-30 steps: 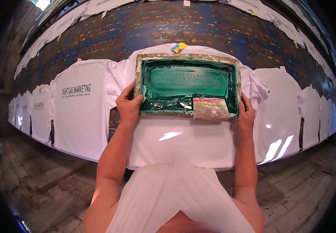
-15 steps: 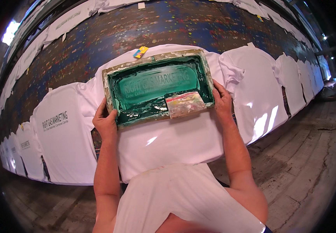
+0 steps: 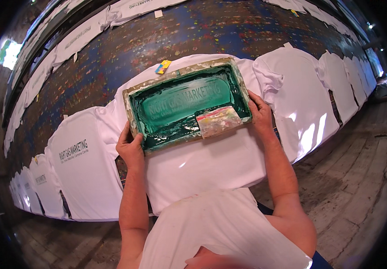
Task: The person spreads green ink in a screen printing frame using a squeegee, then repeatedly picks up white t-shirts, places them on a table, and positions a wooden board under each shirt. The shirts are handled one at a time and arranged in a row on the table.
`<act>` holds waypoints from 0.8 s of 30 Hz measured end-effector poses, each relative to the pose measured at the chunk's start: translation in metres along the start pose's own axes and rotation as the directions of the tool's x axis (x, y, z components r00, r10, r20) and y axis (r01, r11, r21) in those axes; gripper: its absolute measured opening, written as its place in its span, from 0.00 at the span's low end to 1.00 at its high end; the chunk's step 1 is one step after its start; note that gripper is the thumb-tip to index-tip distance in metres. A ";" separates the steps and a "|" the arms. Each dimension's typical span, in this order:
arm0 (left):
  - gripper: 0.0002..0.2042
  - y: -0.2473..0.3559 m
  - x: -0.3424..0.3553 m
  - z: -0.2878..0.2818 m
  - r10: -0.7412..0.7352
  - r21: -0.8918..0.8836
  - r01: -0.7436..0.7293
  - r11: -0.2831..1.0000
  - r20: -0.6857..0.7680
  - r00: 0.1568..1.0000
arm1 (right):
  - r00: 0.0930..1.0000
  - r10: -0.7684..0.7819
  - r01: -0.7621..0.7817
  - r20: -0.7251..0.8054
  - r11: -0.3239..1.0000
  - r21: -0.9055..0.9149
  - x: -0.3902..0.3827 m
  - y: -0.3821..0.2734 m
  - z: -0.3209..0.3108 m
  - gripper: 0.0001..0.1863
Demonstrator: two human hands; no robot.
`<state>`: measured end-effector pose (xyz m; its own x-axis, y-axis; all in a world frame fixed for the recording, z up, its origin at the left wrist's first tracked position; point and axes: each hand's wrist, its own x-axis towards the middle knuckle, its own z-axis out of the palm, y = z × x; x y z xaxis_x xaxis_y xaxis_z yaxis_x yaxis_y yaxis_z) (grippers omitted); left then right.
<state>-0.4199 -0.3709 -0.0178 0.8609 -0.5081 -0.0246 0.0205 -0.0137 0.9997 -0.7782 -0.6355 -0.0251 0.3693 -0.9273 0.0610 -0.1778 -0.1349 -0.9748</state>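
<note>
Your left hand (image 3: 131,146) grasps the left end of the frame (image 3: 207,67), thumb by the near corner, fingers along the outer side. Your right hand (image 3: 260,117) grasps the opposite end, fingers against its outer side; thumb position unclear. The frame lies between your two hands, aslant, its right end farther from you. Contact between its underside and the shirt (image 3: 207,166) below: cannot tell from this view. Between your hands, inside the frame: mesh (image 3: 180,99) coated green, lettering showing through, and wet dark-green ink (image 3: 169,131) pooled along the near side. Squeegee (image 3: 219,122), smeared red, yellow and white, leans over the near rim, closer to your right hand, apart from both. Beyond your hands, by the shirt's far edge: yellow-and-blue card (image 3: 162,67). Left of your left hand: printed shirt (image 3: 83,184), dark lettering on white. Right of your right hand: plain shirt (image 3: 296,89), sleeve bunched, bright patches on its near part. Farther beyond both hands: speckled table (image 3: 157,36).
</note>
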 end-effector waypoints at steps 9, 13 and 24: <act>0.31 -0.002 0.002 -0.001 0.016 0.005 -0.016 1.000 0.021 1.000 | 0.728 -0.342 0.672 0.593 0.524 -0.523 -0.032 -0.102 0.006 0.30; 0.31 0.003 -0.001 0.001 -0.006 0.001 0.006 1.000 0.006 1.000 | 0.714 -0.440 0.698 0.544 0.496 -0.516 -0.020 -0.110 0.033 0.26; 0.30 -0.009 0.003 -0.001 0.045 0.003 -0.045 0.999 0.001 0.999 | 0.642 -0.242 0.668 0.727 0.643 -0.375 0.018 -0.157 0.116 0.16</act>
<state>-0.4167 -0.3712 -0.0265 0.8605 -0.5091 0.0204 -0.0198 0.0067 0.9998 -0.6380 -0.5909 0.1044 0.9437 -0.3086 0.1191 -0.2099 -0.8368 -0.5057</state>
